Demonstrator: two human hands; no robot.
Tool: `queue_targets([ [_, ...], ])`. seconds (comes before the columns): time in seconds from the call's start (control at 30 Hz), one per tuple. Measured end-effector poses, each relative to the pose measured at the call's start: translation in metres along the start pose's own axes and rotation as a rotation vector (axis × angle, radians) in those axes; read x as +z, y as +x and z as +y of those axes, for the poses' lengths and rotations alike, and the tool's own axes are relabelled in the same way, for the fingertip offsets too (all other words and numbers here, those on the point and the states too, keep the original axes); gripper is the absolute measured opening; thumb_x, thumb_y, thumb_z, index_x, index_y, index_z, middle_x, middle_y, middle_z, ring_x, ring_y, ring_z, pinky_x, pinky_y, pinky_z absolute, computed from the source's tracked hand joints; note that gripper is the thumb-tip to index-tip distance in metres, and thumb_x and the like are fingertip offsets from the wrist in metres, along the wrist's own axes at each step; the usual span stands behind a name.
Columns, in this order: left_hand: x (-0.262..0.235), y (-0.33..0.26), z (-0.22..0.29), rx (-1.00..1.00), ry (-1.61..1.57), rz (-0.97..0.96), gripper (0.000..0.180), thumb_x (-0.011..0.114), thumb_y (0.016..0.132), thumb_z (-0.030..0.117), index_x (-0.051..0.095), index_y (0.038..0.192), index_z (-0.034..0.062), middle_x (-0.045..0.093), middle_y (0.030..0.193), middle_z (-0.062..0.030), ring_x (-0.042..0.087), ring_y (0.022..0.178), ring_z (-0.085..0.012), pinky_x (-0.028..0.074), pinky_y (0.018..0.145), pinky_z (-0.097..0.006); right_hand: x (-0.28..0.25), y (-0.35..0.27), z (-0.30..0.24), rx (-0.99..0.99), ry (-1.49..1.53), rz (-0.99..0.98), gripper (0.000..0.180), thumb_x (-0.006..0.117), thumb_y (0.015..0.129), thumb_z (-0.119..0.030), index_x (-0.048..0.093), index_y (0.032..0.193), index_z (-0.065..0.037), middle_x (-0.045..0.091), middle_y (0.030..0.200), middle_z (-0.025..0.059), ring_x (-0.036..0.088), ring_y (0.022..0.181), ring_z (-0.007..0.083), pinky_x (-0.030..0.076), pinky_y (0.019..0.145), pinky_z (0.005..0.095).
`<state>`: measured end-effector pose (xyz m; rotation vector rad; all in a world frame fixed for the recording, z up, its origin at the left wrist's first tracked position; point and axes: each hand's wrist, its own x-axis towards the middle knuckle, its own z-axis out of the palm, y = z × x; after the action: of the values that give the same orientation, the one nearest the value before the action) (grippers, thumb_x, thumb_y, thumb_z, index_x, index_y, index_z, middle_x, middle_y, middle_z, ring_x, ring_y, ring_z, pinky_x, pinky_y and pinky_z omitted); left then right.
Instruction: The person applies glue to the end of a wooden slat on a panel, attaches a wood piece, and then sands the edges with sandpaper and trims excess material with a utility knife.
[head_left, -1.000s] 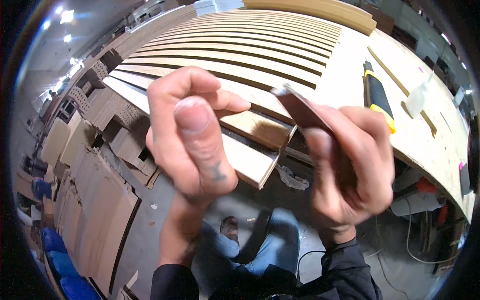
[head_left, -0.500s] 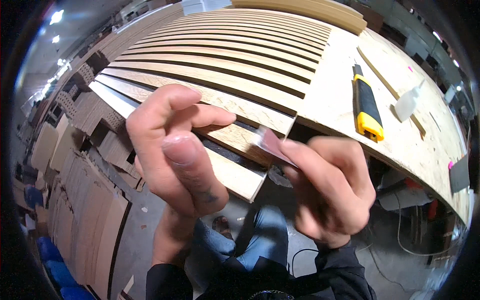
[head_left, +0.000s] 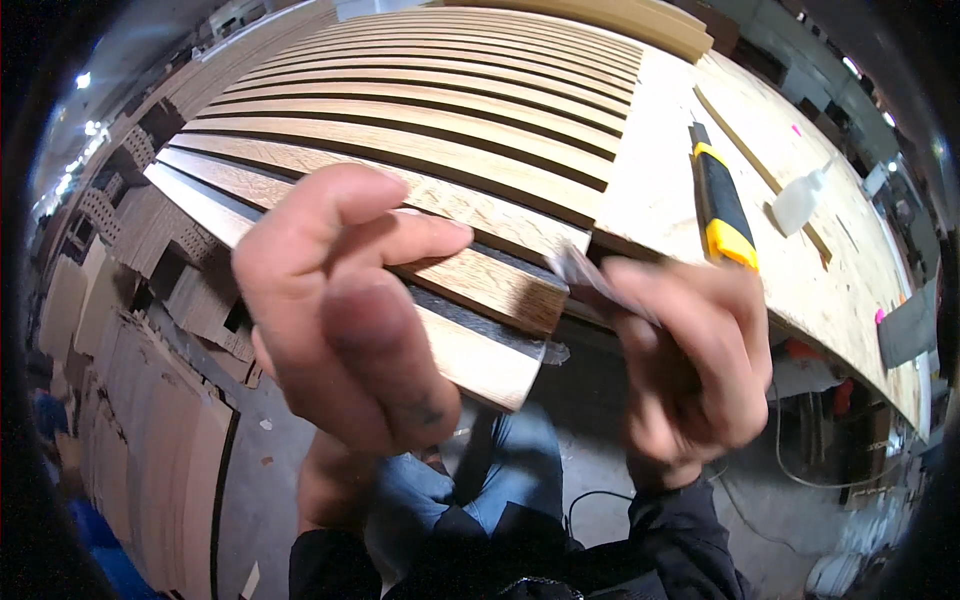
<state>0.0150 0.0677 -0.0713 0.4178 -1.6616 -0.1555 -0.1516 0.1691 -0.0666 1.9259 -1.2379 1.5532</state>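
Table (head_left: 660,170) sweeps up the right side, pale and broad, and lying across it is the slatted panel (head_left: 450,155), light wooden strips over dark gaps, its near corner poking out past the table edge. Down on the left, flat boards (head_left: 150,440) stand stacked on the floor.

Into the middle comes the left hand (head_left: 340,300), right in the way, covering a good stretch of the two nearest slats! Thumb and forefinger stand apart, nothing seen between them; whether the forefinger touches wood, I can't tell. Over to the right hand (head_left: 700,340), blurred, blocking part of the table's front edge, thumb and fingers pinching a folded sheet just beside the second slat's end.

Beyond it, well clear: a long wooden strip (head_left: 738,142), a black-and-yellow knife (head_left: 722,205), and a white bottle (head_left: 797,205) beside the strip. Smallest of all, that folded sheet (head_left: 590,275), its tip smeared by blur.

And the change: half a second ago the sheet covered the second slat's end; now it's off to the right and that end shows, dark shadow on top. Left hand, nearly the same pose.
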Motion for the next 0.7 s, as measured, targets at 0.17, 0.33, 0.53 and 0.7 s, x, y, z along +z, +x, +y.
queue_targets([
  [0.17,0.008,-0.006,0.004,-0.068,0.048,0.102,0.057,0.016,0.107,0.04,0.051,0.104,-0.0053,0.061,0.098,-0.0166,0.062,0.075,-0.0193,0.054,0.078,-0.03,0.012,0.005,-0.004,-0.061,-0.011,-0.079,0.031,0.067,0.076,0.003,0.071,0.106,-0.001,0.059,0.087,0.0091,0.058,0.076,0.0185,0.047,0.066,0.0282],
  [0.33,-0.001,-0.001,0.005,-0.01,0.125,-0.027,0.059,0.017,0.107,0.041,0.055,0.1,-0.0042,0.056,0.103,-0.0156,0.06,0.076,-0.0178,0.053,0.078,-0.031,-0.007,-0.003,-0.019,0.101,-0.009,-0.076,0.043,0.072,0.066,0.007,0.073,0.108,-0.001,0.059,0.085,0.0085,0.06,0.068,0.0176,0.052,0.063,0.0271],
  [0.53,0.005,-0.004,0.004,-0.011,0.07,0.037,0.055,0.018,0.107,0.037,0.054,0.098,-0.0048,0.055,0.103,-0.0161,0.059,0.074,-0.0158,0.053,0.073,-0.029,0.022,0.014,-0.003,-0.059,-0.012,0.004,0.029,0.068,0.076,0.005,0.072,0.104,0.0,0.059,0.083,0.0101,0.058,0.075,0.0184,0.047,0.065,0.0281],
  [0.7,0.009,0.002,0.007,0.035,0.039,0.049,0.048,0.019,0.107,0.034,0.044,0.108,-0.0065,0.061,0.091,-0.0169,0.064,0.069,-0.0175,0.054,0.069,-0.027,-0.007,-0.009,-0.022,0.072,-0.087,-0.099,0.035,0.071,0.073,0.006,0.073,0.107,-0.002,0.061,0.084,0.0109,0.063,0.07,0.0204,0.052,0.061,0.0287],
])
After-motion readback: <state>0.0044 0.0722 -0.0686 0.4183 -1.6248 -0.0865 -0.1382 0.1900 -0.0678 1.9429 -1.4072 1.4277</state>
